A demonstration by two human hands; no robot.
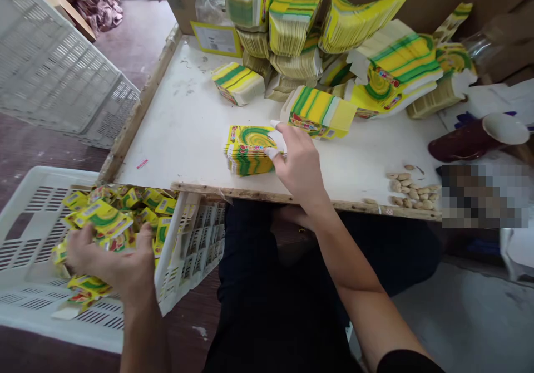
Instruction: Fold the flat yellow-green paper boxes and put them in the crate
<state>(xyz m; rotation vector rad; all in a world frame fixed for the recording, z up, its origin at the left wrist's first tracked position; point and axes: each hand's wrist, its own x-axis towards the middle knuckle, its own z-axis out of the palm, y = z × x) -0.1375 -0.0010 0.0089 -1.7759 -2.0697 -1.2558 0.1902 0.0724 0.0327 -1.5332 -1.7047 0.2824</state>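
Observation:
My left hand (112, 261) reaches over a white plastic basket (45, 314) with its fingers spread. Just beyond those fingers lies a small yellow-green carton (106, 217), on a heap of similar folded cartons (161, 203). On the white table, my right hand (298, 164) has its thumb and index finger at opposite edges of the top flattened carton (252, 136). White coverings sit on those two fingertips. Under that carton is a small stack of flattened cartons (252, 161). The right hand's other fingers are mostly hidden.
Bundles of flattened cartons (294, 30) are piled at the table's back, with a looser bundle (319, 111) nearer. Peanuts (413, 192) and a dark red mug (471, 139) are at the right. A wooden strip (250, 194) edges the table. White crates (62, 55) stand at the left.

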